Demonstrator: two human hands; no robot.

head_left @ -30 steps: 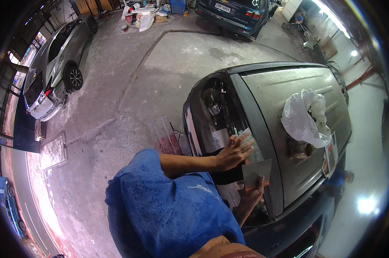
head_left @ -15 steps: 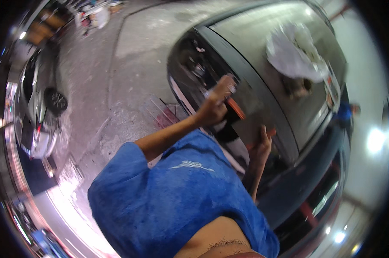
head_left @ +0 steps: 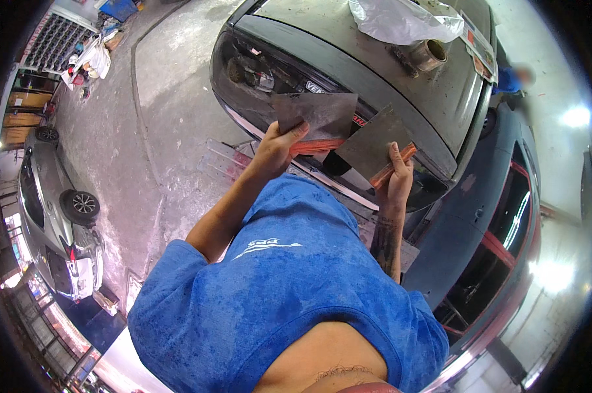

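My left hand (head_left: 274,149) is closed around the orange-red handle of a wide metal putty knife (head_left: 325,110), its thumb pressed near the blade. On the right, my right hand (head_left: 395,180) grips a second wide putty knife (head_left: 369,143), also with an orange-red handle. The two blades lie close together, their near corners almost meeting or overlapping; I cannot tell if they touch. Both are held in front of my chest, above the front end of a dark car (head_left: 296,42). Whether any paste is on the blades is not plain.
A tin can (head_left: 429,56), a crumpled plastic sheet (head_left: 400,21) and printed paper (head_left: 479,49) lie on the car's dull panel. A blue-grey car (head_left: 463,229) stands close on the right, a silver car (head_left: 57,209) to the left. Another person (head_left: 508,80) is beyond at right.
My left hand has drawn back toward me and tilted its putty knife so the blade's flat face shows. The right hand still holds its knife. The view has shifted.
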